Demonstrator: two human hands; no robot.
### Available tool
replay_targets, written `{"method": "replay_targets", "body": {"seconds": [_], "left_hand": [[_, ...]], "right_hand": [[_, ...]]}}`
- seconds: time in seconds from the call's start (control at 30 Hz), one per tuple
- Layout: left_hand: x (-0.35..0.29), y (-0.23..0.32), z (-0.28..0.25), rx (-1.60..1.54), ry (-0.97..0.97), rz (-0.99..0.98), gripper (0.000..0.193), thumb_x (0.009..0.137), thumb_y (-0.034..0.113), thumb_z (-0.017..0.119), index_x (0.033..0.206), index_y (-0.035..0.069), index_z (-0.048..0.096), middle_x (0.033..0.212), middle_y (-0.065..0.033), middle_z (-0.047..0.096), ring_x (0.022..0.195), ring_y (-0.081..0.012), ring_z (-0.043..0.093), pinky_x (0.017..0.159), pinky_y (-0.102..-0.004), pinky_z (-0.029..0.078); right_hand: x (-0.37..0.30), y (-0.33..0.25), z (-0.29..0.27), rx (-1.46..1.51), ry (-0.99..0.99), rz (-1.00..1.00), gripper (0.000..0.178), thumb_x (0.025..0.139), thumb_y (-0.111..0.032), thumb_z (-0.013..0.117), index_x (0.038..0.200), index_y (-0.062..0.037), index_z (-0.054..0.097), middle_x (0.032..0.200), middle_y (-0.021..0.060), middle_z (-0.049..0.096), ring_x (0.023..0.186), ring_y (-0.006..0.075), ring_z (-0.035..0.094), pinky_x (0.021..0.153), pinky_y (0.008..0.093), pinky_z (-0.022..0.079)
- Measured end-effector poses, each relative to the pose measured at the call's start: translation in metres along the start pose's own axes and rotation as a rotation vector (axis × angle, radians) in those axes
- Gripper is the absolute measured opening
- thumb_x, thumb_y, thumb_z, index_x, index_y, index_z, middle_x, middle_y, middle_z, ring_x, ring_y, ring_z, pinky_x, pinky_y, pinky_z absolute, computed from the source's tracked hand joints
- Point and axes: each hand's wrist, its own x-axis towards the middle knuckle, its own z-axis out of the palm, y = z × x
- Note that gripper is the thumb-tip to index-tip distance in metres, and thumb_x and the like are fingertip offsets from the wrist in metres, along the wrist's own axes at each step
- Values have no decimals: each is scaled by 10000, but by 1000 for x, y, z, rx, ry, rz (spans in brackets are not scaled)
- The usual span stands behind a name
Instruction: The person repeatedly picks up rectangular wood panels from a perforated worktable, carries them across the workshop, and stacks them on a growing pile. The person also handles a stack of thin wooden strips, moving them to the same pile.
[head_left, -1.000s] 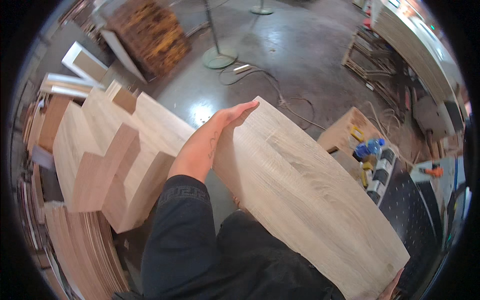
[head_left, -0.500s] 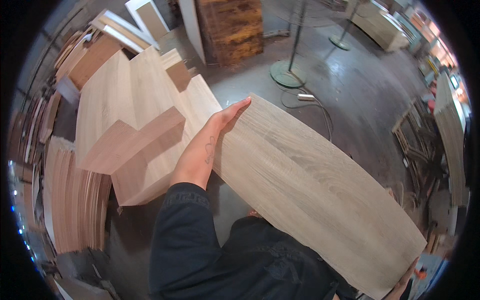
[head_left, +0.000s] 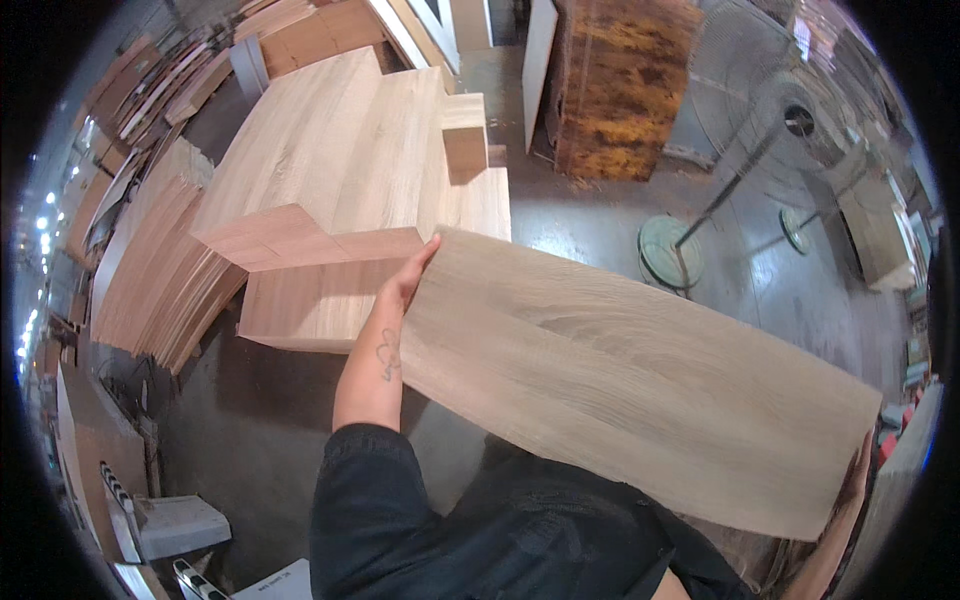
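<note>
A long wood-grain board (head_left: 620,385) spans the space in front of my body, tilted so that its right end is nearer me. My left hand (head_left: 408,278) grips its left edge close to the far corner, the thumb at the rim. At the opposite end, my right hand (head_left: 852,480) holds the short edge, its fingers mostly hidden by the board. Just past my left hand lies a large stack of pale wood-grain boards (head_left: 330,150), laid in stepped piles. The held board's left corner overlaps the stack's near side in view; I cannot tell whether they touch.
A curved stack of thin panels (head_left: 160,250) stands at the left. Beyond are a dark-patterned wooden block (head_left: 625,90) and a pedestal fan with a round green base (head_left: 670,250). A grey-white object (head_left: 180,525) sits on the lower left. More boards lean at the back.
My view has swung left, bringing the stack toward the middle. The board has turned to lie more crosswise, its right end farther from me, with both hands still on it.
</note>
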Motion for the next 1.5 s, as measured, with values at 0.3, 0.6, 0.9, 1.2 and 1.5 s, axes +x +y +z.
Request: {"method": "replay_targets", "body": {"seconds": [0.3, 0.6, 0.9, 1.2, 1.5], "left_hand": [[17, 23, -105, -203, 465, 211, 749, 997, 638, 542, 1482, 66, 541, 1517, -119, 541, 1377, -277, 505, 1146, -431, 405], [-27, -2, -173, -393, 691, 435, 734, 1016, 602, 522, 1489, 41, 526, 1503, -108, 558, 1378, -293, 519, 1173, -423, 370], [-24, -62, -128, -453, 1268, 403, 700, 1028, 579, 499, 1484, 49, 535, 1469, -105, 588, 1346, -288, 547, 1160, -411, 386], [37, -48, -94, -699, 1368, 283, 736, 1006, 626, 500, 1479, 63, 541, 1462, -82, 586, 1325, -278, 549, 1153, -407, 384], [80, -67, -233, -748, 1535, 456, 764, 1000, 646, 510, 1479, 51, 546, 1453, -55, 583, 1326, -237, 523, 1173, -367, 339]], "right_hand": [[332, -116, 273, -340, -429, -158, 799, 1042, -609, 488, 1612, -67, 349, 1614, 63, 421, 1476, 203, 374, 1207, 354, 305], [465, -189, 633, -480, -786, -193, 774, 1033, -593, 533, 1573, -49, 424, 1565, 81, 474, 1388, 237, 477, 1142, 355, 390], [558, -153, 1003, -822, -1053, -147, 852, 959, -686, 579, 1499, -30, 516, 1357, 239, 613, 1181, 280, 639, 997, 359, 507], [660, -8, 1335, -990, -1556, 86, 820, 1033, -654, 448, 1578, -42, 408, 1540, 140, 512, 1368, 249, 524, 1172, 366, 357], [660, 80, 1536, -978, -1766, -41, 817, 1064, -662, 323, 1604, -49, 358, 1673, 81, 315, 1516, 216, 315, 1248, 360, 210]]}}
